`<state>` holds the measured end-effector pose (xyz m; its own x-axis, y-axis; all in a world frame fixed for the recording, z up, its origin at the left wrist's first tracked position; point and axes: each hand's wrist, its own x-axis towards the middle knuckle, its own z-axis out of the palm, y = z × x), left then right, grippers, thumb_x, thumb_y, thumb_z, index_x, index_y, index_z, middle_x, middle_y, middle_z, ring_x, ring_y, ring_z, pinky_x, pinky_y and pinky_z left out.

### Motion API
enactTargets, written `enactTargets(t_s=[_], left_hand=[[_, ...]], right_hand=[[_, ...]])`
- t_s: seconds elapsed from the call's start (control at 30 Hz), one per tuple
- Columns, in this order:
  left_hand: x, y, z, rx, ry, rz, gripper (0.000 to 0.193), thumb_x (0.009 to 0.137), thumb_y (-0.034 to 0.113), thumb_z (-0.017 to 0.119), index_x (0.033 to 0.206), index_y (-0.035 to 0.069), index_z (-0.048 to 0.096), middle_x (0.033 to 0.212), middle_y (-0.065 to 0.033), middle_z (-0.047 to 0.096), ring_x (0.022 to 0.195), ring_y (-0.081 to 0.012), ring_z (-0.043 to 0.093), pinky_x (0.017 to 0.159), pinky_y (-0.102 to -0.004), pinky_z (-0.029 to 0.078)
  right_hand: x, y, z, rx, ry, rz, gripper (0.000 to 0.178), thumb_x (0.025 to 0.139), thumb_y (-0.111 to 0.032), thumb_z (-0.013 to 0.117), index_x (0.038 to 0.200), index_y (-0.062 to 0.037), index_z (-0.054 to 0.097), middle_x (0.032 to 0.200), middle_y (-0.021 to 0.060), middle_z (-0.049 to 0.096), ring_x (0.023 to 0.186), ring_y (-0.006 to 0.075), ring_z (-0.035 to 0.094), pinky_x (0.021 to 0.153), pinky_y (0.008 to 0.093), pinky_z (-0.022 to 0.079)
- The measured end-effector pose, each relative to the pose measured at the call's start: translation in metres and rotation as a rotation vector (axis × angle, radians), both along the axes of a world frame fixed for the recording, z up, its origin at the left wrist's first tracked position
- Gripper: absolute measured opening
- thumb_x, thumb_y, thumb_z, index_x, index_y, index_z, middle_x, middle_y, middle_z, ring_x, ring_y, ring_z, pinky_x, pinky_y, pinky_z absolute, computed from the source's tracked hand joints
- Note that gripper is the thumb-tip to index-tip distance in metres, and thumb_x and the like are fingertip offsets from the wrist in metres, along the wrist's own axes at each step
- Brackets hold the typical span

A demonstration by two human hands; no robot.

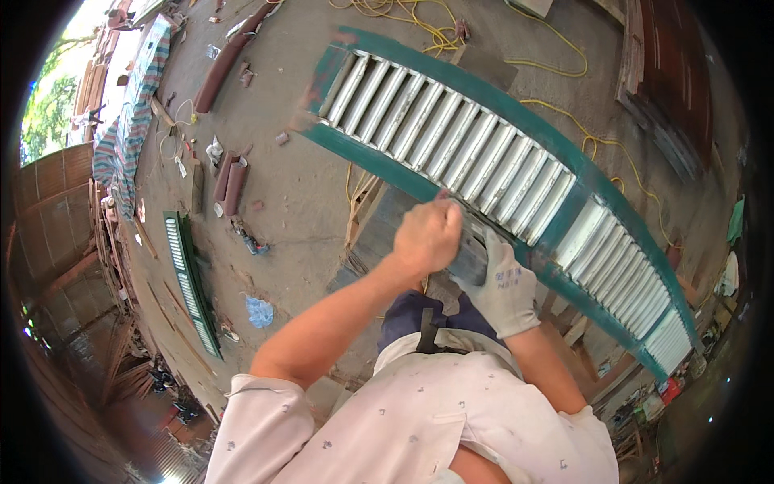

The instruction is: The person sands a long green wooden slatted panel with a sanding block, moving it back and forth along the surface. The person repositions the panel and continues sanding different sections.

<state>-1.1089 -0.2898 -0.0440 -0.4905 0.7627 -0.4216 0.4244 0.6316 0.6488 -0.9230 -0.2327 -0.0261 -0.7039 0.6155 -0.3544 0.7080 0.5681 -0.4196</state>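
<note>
In front of me lies a long green louvred shutter (579,198) with silver-white slats, raised on a support. My left hand (431,234) is bare and closed in a fist by the shutter's near edge. What it holds, if anything, is hidden. My right hand (501,286) wears a pale work glove and is closed on a dark grey, blocky object (472,260) between the two hands. The object's kind cannot be made out. Both hands are close together at the near rail of the shutter.
A dark grey board (395,230) sits under the shutter's near side. Yellow cord (556,68) loops over the floor beyond. Stacked brown panels (665,81) stand far right. At the left lie another green louvred shutter (189,282), a drill-like tool (251,242) and brown rolls (232,184).
</note>
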Motion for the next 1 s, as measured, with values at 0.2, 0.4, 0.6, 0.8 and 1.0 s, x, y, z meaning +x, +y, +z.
enactTargets(t_s=[0.2,0.4,0.6,0.8,1.0], left_hand=[[-0.011,-0.046,0.01,0.314,0.149,0.254,0.035,0.1,0.036,0.064,0.108,0.002,0.068,0.116,-0.0279,0.067,0.11,-0.0471,0.066,0.094,-0.0533,0.054],[-0.111,-0.056,-0.009,0.397,0.098,0.377,0.039,0.102,0.033,0.059,0.116,-0.001,0.072,0.114,-0.0223,0.07,0.107,-0.0419,0.069,0.094,-0.0473,0.054],[-0.168,-0.074,-0.007,0.404,0.191,0.349,0.039,0.101,0.032,0.053,0.11,0.001,0.074,0.111,-0.0224,0.072,0.106,-0.0438,0.069,0.094,-0.0491,0.054],[-0.168,-0.078,-0.02,0.346,0.308,0.404,0.037,0.102,0.034,0.05,0.105,0.006,0.074,0.11,-0.0244,0.073,0.107,-0.0455,0.069,0.095,-0.0544,0.055],[-0.096,-0.116,-0.003,0.373,-0.086,0.541,0.051,0.109,0.036,0.054,0.145,0.001,0.055,0.14,-0.0337,0.062,0.126,-0.05,0.063,0.108,-0.0578,0.05]], right_hand=[[-0.061,0.006,0.001,0.078,0.323,0.187,0.085,0.077,-0.047,0.09,0.148,-0.0126,0.061,0.132,0.0205,0.074,0.115,0.0423,0.073,0.097,0.0538,0.058],[-0.176,-0.003,0.012,-0.139,0.022,0.154,0.074,0.074,-0.052,0.088,0.13,-0.0113,0.061,0.104,0.0202,0.08,0.099,0.0423,0.078,0.086,0.0522,0.061],[-0.233,-0.021,-0.023,-0.023,0.095,0.212,0.078,0.075,-0.062,0.085,0.126,-0.0079,0.061,0.098,0.0201,0.08,0.094,0.0438,0.078,0.087,0.0533,0.061],[-0.232,-0.039,0.019,0.15,0.39,0.319,0.089,0.077,-0.053,0.089,0.149,-0.0154,0.054,0.14,0.0205,0.065,0.121,0.0437,0.07,0.095,0.0581,0.059],[-0.182,-0.039,0.014,0.064,0.153,0.279,0.09,0.079,-0.037,0.089,0.156,-0.0099,0.052,0.142,0.0223,0.066,0.131,0.0428,0.064,0.108,0.0524,0.053]])
